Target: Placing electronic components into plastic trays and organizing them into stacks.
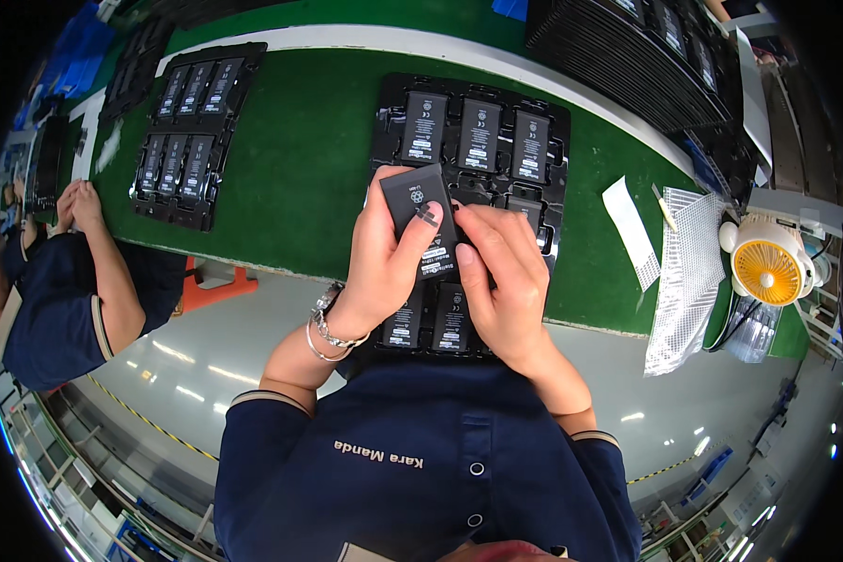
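A flat black phone battery (412, 192) with pale print lies tilted in my left hand (377, 248). That hand is closed round it, the thumb laid across its face and the fingers behind its left edge. Small dark strips (428, 214) show at the thumb tip; I cannot tell what they belong to. My right hand (506, 267) meets the battery's right edge, index finger and thumb bent against it, near a small black tab (456, 207). Under both hands lies a black moulded tray (554, 140) with several similar batteries (480, 136) in its pockets, partly hidden by my hands.
The green tabletop (300, 159) carries another battery tray (206, 211) at the left. A co-worker's hands (80, 204) rest at the far left. Stacked black trays (618, 61) stand at the back right. Nearer lie a white paper strip (630, 229), silvery bubble wrap (679, 290) and a small fan (766, 267).
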The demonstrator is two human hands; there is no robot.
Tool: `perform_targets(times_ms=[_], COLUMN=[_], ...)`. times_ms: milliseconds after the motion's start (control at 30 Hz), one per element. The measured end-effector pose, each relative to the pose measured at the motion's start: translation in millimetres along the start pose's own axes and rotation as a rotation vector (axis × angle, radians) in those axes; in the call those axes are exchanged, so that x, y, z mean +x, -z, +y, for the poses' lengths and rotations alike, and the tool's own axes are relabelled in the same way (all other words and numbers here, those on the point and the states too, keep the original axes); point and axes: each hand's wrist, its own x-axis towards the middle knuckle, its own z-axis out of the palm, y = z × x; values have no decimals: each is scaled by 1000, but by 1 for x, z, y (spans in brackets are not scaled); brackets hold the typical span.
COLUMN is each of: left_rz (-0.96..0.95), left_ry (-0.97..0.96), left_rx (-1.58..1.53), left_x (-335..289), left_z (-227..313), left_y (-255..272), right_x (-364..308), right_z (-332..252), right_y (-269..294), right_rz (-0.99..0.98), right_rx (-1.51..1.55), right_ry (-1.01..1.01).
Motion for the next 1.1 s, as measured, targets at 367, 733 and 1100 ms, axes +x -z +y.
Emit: perform_targets(times_ms=[367,733,1100], left_rz=[-25,-57,-141], left_ry=[-101,32,38], left_rx=[76,-38,-5], left_x=[-6,0,-2], left_z=[1,13,6], left_y=[-5,1,-3], right_x=[1,7,4], right_z=[6,8,10], right_y=[-5,5,1], right_rz=[138,-88,-35], right_rx=[-273,727,645], right_ry=[265,-542,-525])
